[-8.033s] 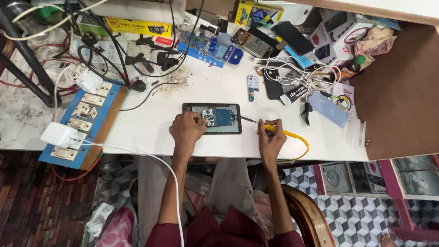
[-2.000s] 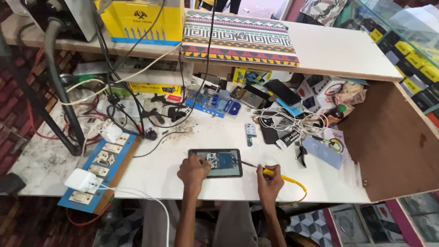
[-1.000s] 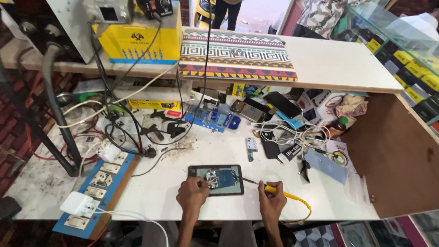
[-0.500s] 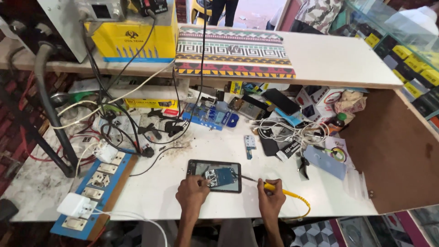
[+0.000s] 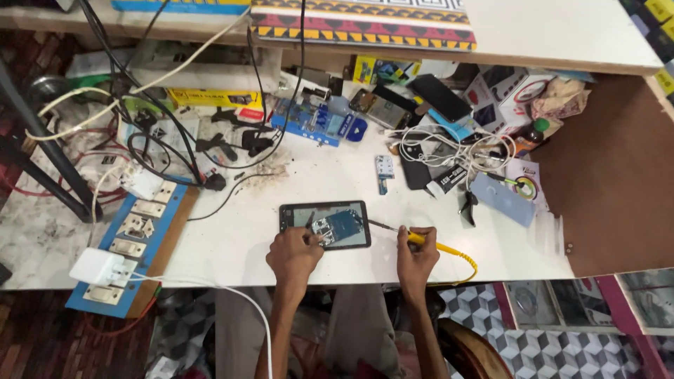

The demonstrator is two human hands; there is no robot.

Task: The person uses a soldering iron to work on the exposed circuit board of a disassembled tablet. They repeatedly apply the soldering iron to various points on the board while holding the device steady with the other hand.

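An opened phone (image 5: 325, 224) lies flat on the white workbench (image 5: 281, 203), its blue circuit board showing. My left hand (image 5: 293, 254) rests on the phone's near edge with fingers on the board. My right hand (image 5: 416, 253) grips a yellow-handled soldering iron (image 5: 421, 241); its thin metal tip reaches the phone's right edge. The iron's yellow cord curls off to the right.
A blue switch and socket board (image 5: 137, 231) with a white adapter (image 5: 97, 267) lies at left. Black and white cables tangle at back left. Phones, boxes, a small circuit part (image 5: 383, 168) and clutter fill the back right. A brown side panel (image 5: 611, 168) closes the right.
The view has tilted down and moved closer to the bench. Both hands stay at the phone, the iron's tip still at its right edge.
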